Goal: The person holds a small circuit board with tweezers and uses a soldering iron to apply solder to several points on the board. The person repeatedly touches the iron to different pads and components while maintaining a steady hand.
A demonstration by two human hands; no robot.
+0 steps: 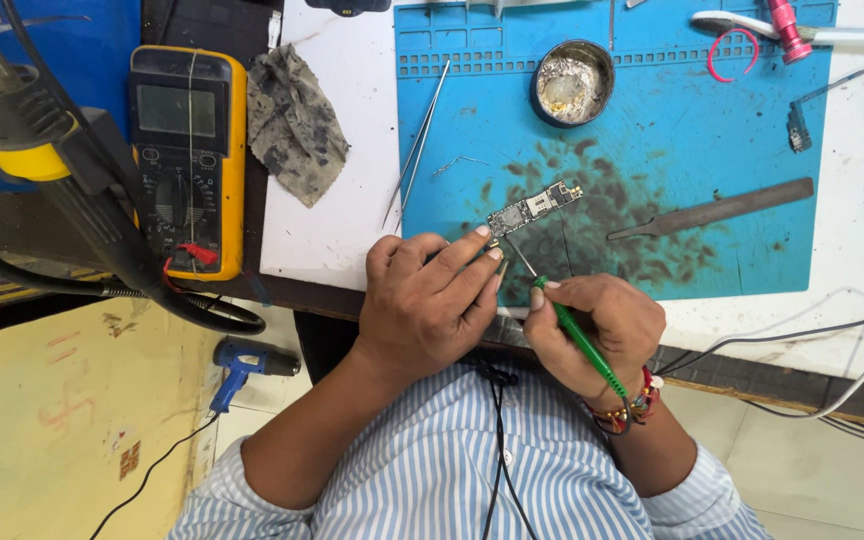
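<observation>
Left hand (427,305) closed down on the near end of a small circuit board (534,208), fingertips (482,232) pinning its lower-left corner against the blue work mat (742,120). Board lying flat, tilted diagonally, in the stained dark patch near the mat's front edge. Right hand (597,335) wrapped around a green-handled pick (580,340), thin metal tip angled up-left, ending just beside the board's near end; contact not discernible. Tweezers (417,140) lying across the mat's left edge, well apart from the board. Round tin (572,82) of tip-cleaning wool up top, flat metal spatula (717,208) to the right of the board. Yellow multimeter (187,160) and dirty rag (292,120) on the left of the bench (337,150). Black hot-air nozzle (42,150) looming at far left.
</observation>
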